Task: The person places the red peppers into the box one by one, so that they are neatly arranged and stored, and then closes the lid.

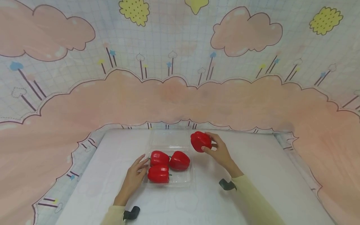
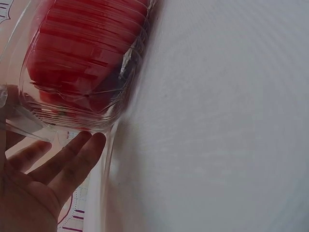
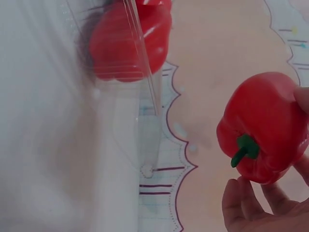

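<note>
One pepper (image 1: 201, 141), gripped by the nearer right hand (image 1: 220, 152), is up and right of the box's (image 1: 181, 178) lower-right corner; the left hand (image 1: 136, 173), fingers loosely extended, touches the box's left side.

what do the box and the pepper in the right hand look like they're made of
Box: looks like thin clear plastic, glossy; the peppers inside show through its ribbed, glinting wall.

Red pepper in the right hand: smooth and shiny, with a green stem; perhaps moulded plastic or foam, though a real pepper isn't ruled out.
</note>
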The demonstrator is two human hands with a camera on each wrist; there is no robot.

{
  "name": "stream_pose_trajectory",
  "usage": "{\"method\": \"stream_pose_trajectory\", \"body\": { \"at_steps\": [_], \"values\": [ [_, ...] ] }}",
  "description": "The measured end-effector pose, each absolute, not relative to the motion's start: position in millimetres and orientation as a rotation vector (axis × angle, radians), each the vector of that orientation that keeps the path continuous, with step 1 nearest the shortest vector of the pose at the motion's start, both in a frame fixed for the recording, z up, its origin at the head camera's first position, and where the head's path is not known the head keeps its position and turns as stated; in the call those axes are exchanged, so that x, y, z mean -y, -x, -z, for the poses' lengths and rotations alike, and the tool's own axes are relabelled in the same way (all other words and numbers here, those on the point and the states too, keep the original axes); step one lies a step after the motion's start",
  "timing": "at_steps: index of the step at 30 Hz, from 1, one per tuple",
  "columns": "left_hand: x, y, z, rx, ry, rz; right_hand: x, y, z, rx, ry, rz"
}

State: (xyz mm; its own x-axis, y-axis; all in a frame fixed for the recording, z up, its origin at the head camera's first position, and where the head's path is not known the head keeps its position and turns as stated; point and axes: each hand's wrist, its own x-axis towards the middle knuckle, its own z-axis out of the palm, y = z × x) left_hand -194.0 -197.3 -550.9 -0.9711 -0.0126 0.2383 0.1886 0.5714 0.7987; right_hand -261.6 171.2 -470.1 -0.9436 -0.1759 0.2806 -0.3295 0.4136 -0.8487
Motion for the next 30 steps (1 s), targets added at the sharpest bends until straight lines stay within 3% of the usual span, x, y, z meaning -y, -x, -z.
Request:
{"method": "stream_pose_trajectory", "body": {
  "at_steps": [30],
  "values": [
    [194, 193, 545, 2.62, 0.11, 1.364, -165, 240, 474, 2.536, -0.497, -1.621]
  ]
}}
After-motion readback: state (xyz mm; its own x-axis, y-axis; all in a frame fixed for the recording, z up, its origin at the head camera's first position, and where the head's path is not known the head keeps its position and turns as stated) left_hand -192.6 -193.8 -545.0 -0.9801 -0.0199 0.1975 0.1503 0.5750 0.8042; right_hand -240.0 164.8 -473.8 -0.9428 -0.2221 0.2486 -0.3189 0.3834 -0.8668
